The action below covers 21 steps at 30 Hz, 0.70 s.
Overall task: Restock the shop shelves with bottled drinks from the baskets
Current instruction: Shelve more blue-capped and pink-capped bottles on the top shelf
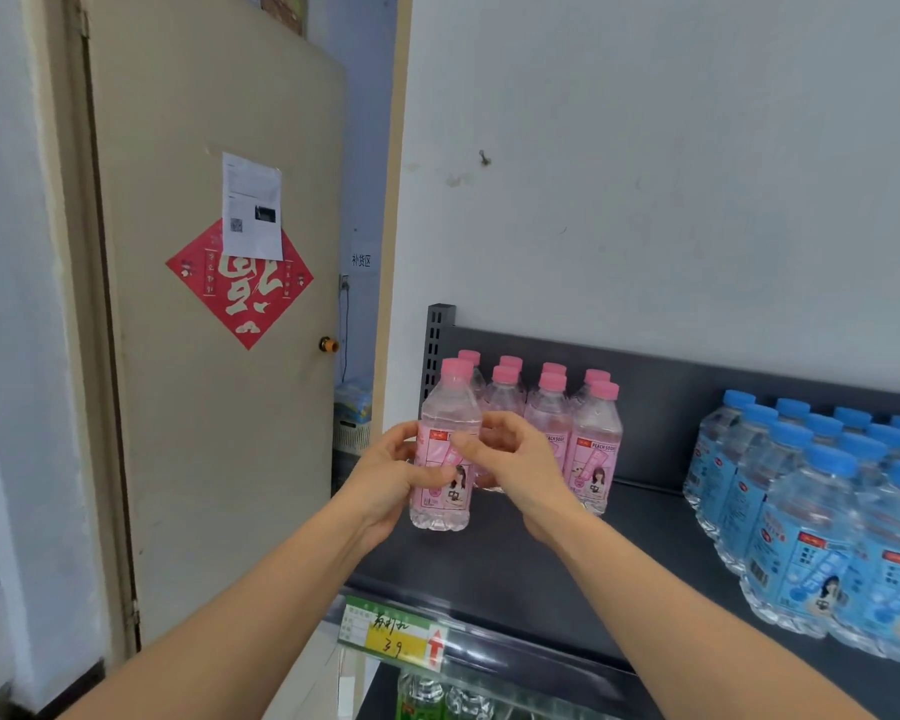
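Two hands on one pink-capped bottle (444,449), upright near the shelf's (515,563) left front edge; left hand (385,475) wraps the label, right hand (510,459) pinches its other side, likely squaring the label outward. Behind stand the pink bottles (546,407); blue-capped bottles (811,517) fill the right end.

My left hand (392,478) and right hand (515,459) are bare, no rings, watch or gloves; both forearms, rising from the lower frame, are unsleeved.
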Each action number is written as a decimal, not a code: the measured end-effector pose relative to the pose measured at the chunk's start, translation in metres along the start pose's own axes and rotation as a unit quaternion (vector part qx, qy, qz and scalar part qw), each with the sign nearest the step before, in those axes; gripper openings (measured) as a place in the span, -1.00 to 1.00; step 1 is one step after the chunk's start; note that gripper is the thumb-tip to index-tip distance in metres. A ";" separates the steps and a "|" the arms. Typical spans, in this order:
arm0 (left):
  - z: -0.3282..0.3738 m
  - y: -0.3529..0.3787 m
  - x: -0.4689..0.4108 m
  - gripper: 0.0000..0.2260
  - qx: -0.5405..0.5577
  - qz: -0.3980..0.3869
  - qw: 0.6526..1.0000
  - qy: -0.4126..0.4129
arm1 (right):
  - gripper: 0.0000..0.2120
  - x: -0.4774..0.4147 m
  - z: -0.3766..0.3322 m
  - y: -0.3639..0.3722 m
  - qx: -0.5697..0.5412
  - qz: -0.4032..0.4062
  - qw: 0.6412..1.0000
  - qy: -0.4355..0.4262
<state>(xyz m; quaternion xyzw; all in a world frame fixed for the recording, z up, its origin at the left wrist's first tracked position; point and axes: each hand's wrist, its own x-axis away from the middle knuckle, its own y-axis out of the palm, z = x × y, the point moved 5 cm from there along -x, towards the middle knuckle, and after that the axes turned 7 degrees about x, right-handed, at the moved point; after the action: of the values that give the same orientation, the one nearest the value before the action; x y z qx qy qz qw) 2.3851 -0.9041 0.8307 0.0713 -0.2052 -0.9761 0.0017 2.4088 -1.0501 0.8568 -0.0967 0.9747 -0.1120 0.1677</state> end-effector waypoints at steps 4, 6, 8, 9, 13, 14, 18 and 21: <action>-0.003 0.014 0.001 -0.49 -0.030 -0.010 0.999 0.014 | -0.64 0.004 0.000 -0.017 0.005 0.012 1.000 0.002; -0.002 0.020 0.001 -0.47 -0.086 -0.017 0.996 0.028 | -0.66 0.006 0.000 -0.025 0.001 0.031 1.000 0.000; -0.002 0.023 -0.001 -0.41 -0.160 -0.018 0.986 0.045 | -0.66 0.007 0.002 -0.031 0.014 0.049 0.999 0.001; -0.001 0.021 -0.003 -0.37 -0.195 -0.007 0.979 0.055 | -0.67 0.008 0.003 -0.033 0.025 0.059 0.998 0.004; 0.003 0.006 -0.007 -0.36 -0.273 0.049 0.957 0.087 | -0.67 0.010 0.012 -0.042 0.065 0.091 0.994 0.015; 0.002 0.001 -0.009 -0.37 -0.285 0.063 0.952 0.087 | -0.64 0.009 0.015 -0.043 0.074 0.096 0.992 0.021; -0.005 -0.018 -0.018 -0.33 -0.331 0.104 0.936 0.060 | -0.56 0.004 0.027 -0.045 0.105 0.112 0.987 0.044; -0.009 -0.023 -0.026 -0.29 -0.353 0.100 0.929 0.039 | -0.54 -0.003 0.033 -0.043 0.111 0.126 0.984 0.051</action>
<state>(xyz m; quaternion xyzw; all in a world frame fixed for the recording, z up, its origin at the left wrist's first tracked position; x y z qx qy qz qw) 2.4124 -0.8855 0.8165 0.0831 0.1465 -0.9767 0.1327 2.4297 -1.0968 0.8387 0.0518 0.9678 -0.2028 0.1400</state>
